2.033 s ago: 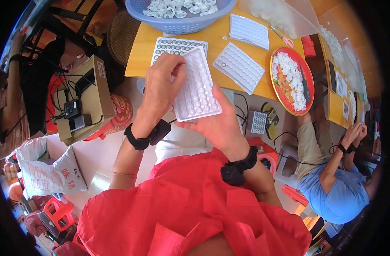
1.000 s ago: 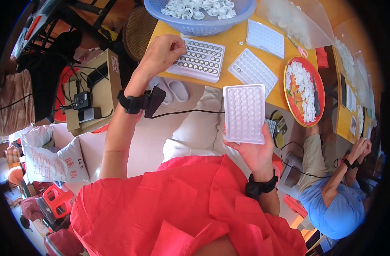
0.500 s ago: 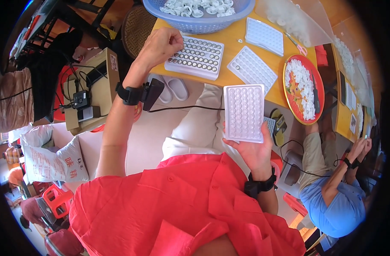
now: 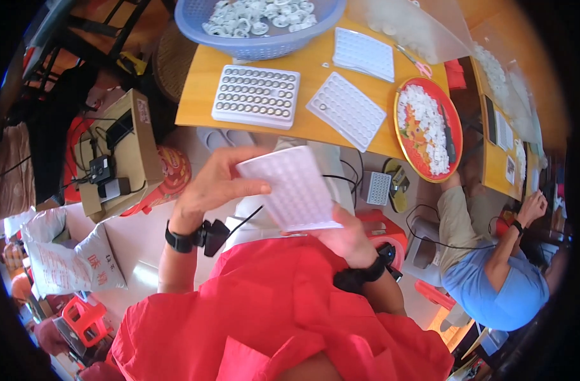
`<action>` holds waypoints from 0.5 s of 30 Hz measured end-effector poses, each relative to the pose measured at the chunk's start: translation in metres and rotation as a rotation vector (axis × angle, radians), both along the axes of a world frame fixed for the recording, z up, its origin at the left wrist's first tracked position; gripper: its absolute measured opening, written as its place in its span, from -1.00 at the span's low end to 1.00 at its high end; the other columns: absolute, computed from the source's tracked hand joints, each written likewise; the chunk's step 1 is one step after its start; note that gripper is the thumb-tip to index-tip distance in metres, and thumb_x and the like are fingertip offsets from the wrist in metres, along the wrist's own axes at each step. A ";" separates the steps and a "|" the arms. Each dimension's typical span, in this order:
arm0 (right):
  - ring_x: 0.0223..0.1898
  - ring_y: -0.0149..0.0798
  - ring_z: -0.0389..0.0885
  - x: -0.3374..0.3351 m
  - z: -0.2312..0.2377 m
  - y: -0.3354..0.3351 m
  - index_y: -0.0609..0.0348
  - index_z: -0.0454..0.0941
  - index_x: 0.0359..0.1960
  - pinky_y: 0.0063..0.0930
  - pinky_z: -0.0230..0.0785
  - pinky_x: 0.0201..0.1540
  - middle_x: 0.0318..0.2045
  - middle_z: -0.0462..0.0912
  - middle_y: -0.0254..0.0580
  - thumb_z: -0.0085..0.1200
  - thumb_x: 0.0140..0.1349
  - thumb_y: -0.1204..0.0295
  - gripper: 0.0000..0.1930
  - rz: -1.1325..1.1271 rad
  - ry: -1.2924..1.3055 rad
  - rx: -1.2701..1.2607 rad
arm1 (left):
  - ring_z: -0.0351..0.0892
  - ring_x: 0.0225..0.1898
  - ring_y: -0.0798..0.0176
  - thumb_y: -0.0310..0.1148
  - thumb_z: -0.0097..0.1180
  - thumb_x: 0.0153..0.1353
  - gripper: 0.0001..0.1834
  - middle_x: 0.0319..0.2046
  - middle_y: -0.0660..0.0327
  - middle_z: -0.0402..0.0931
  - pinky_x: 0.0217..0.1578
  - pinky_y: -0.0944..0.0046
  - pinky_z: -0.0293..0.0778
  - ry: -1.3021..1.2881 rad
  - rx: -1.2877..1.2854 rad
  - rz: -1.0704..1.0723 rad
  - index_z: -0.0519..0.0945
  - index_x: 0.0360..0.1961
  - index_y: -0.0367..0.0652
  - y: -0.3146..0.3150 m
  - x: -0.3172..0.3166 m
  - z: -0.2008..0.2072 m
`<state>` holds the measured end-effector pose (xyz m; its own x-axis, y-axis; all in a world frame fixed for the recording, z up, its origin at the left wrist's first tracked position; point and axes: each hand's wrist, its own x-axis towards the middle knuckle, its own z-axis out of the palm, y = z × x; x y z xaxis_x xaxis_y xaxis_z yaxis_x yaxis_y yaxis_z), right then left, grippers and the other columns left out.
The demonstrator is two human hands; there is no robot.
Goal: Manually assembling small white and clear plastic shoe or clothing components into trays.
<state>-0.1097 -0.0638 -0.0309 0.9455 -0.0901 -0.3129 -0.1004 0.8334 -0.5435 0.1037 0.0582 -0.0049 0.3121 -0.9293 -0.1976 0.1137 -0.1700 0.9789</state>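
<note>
Head camera view: I see both bare hands grasping one white tray [image 4: 293, 190], held tilted over the lap, below the near edge of the yellow table [image 4: 195, 95] and apart from it. My left hand [image 4: 220, 181] grips its upper left corner, thumb laid across the face, the other fingers mostly hidden behind. My right hand [image 4: 348, 240] grips the lower right corner with the thumb at its edge — the tray is blurred, so from here I cannot tell whether its cells hold anything. On the table, nearest my left hand, sits a filled tray [image 4: 252, 119] with rows of round, metallic-looking pieces. Just beside it, to the right, a second white tray [image 4: 353, 117] lies at an angle with one round piece in a left-hand cell, and a stack of white trays [image 4: 363, 54] rests behind that. Beyond the filled tray I make out a blue basket [image 4: 258, 47] of white plastic parts; over to the right, pink-handled scissors [image 4: 423, 68] and a red oval platter [image 4: 412, 152] bearing small white pieces [image 4: 429, 130] — with a dark-handled tool [image 4: 450, 143] alongside them.
</note>
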 end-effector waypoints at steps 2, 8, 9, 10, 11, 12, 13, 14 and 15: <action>0.15 -0.08 0.33 0.011 -0.004 -0.003 0.39 0.12 0.20 -0.14 0.13 0.18 0.16 0.30 0.01 -0.07 0.14 -0.04 -0.22 0.109 0.055 -0.178 | 0.52 -0.32 0.46 -0.51 0.24 -0.02 -0.72 -0.36 0.24 0.59 -0.24 0.42 0.43 0.119 0.075 0.111 0.57 -0.22 -0.35 0.009 -0.009 -0.009; -0.36 -0.29 0.56 0.052 0.017 -0.070 0.23 0.55 -0.22 -0.50 0.36 -0.30 -0.35 0.58 -0.18 0.07 0.11 0.46 -0.80 -0.356 0.224 -1.496 | 0.53 -0.34 0.46 -0.52 0.20 0.02 -0.77 -0.37 0.22 0.60 -0.27 0.41 0.44 0.174 0.064 0.201 0.58 -0.26 -0.35 0.023 -0.014 -0.023; -0.36 -0.29 0.56 0.061 0.014 -0.078 0.23 0.55 -0.22 -0.50 0.36 -0.30 -0.35 0.58 -0.18 0.07 0.11 0.46 -0.80 -0.354 0.227 -1.506 | 0.53 -0.34 0.46 -0.52 0.20 0.03 -0.78 -0.37 0.22 0.60 -0.28 0.41 0.44 0.186 0.075 0.164 0.58 -0.26 -0.35 0.023 -0.015 -0.023; -0.38 -0.24 0.54 0.071 0.006 -0.085 0.24 0.54 -0.26 -0.46 0.35 -0.32 -0.39 0.53 -0.16 0.11 0.05 0.49 -0.80 -0.357 0.223 -1.578 | 0.53 -0.34 0.46 -0.52 0.20 0.03 -0.78 -0.37 0.22 0.60 -0.28 0.41 0.44 0.187 0.069 0.169 0.58 -0.26 -0.35 0.023 -0.016 -0.023; -0.40 -0.18 0.52 0.078 0.000 -0.088 0.25 0.54 -0.30 -0.41 0.34 -0.34 -0.44 0.49 -0.13 0.14 -0.01 0.51 -0.80 -0.359 0.219 -1.649 | 0.52 -0.34 0.46 -0.52 0.19 0.04 -0.78 -0.37 0.23 0.60 -0.28 0.41 0.44 0.193 0.076 0.147 0.58 -0.26 -0.35 0.022 -0.018 -0.024; -0.40 -0.18 0.52 0.083 -0.002 -0.088 0.25 0.54 -0.30 -0.41 0.34 -0.34 -0.44 0.49 -0.13 0.14 -0.01 0.51 -0.80 -0.353 0.213 -1.655 | 0.52 -0.34 0.47 -0.52 0.18 0.04 -0.79 -0.37 0.23 0.60 -0.27 0.41 0.44 0.201 0.083 0.127 0.57 -0.25 -0.35 0.021 -0.020 -0.024; -0.39 -0.15 0.50 0.088 -0.004 -0.087 0.24 0.54 -0.31 -0.38 0.34 -0.34 -0.45 0.47 -0.14 0.15 -0.04 0.52 -0.80 -0.356 0.232 -1.801 | 0.52 -0.34 0.47 -0.52 0.18 0.04 -0.79 -0.37 0.23 0.60 -0.27 0.41 0.44 0.204 0.078 0.134 0.57 -0.25 -0.35 0.020 -0.021 -0.024; -0.38 -0.12 0.48 0.092 -0.006 -0.087 0.24 0.54 -0.33 -0.35 0.33 -0.35 -0.46 0.45 -0.15 0.17 -0.07 0.53 -0.79 -0.358 0.251 -1.947 | 0.52 -0.34 0.47 -0.52 0.18 0.05 -0.81 -0.38 0.23 0.59 -0.28 0.41 0.44 0.209 0.082 0.138 0.58 -0.28 -0.35 0.019 -0.022 -0.024; -0.38 -0.12 0.48 0.094 -0.009 -0.085 0.24 0.54 -0.33 -0.35 0.33 -0.35 -0.46 0.45 -0.15 0.17 -0.07 0.53 -0.79 -0.350 0.244 -1.950 | 0.52 -0.35 0.47 -0.52 0.18 0.05 -0.83 -0.39 0.24 0.59 -0.29 0.41 0.44 0.213 0.086 0.146 0.58 -0.30 -0.34 0.019 -0.024 -0.024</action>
